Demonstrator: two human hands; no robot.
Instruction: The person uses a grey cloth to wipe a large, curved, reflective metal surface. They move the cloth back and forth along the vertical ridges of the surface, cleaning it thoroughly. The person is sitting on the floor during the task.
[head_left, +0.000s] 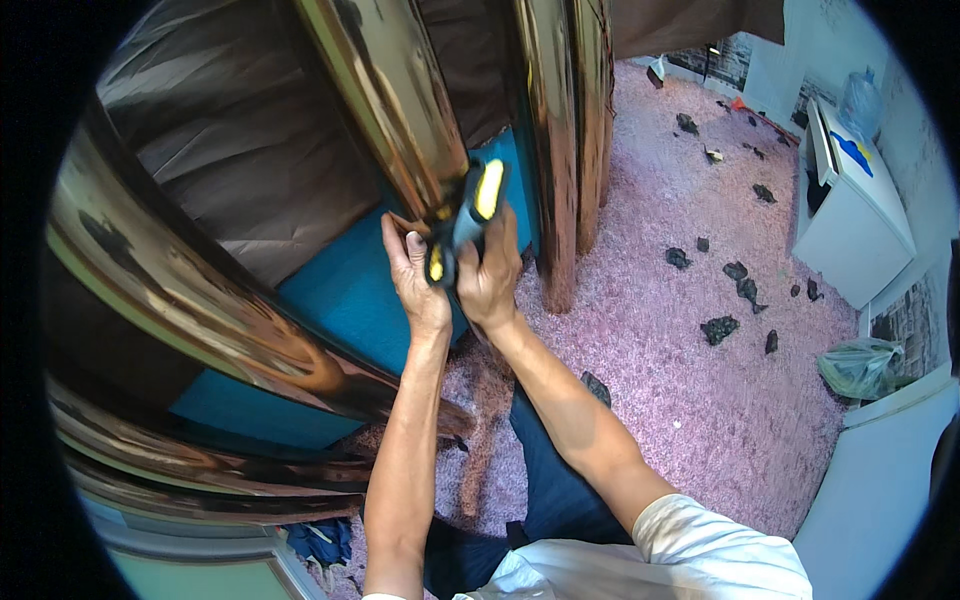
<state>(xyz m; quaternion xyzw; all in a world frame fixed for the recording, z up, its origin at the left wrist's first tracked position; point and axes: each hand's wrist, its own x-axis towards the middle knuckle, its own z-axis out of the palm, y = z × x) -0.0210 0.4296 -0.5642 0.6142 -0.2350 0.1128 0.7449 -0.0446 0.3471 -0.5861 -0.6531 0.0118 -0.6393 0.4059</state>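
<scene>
In my right hand (491, 281) is a black, grey and yellow hand tool (469, 217); motion blur hides its exact kind. The tool is against or just in front of the lower end of a shiny gold-brown post (390, 97). Beside it, my left hand (424, 289) is raised with its thumb up and fingers near the post's end. Whether those fingers grip the post or the tool is hidden. More glossy posts (551, 150) stand to the right, and a curved-looking one (225, 300) runs along the left.
Behind the posts hang brown sheeting (247, 112) and a blue panel (337, 277). Dark crumpled scraps (720, 328) lie about the pink carpet (637, 300). A white cabinet (855, 217) with an open drawer, a water bottle (861, 101) and a plastic bag (859, 367) are at right.
</scene>
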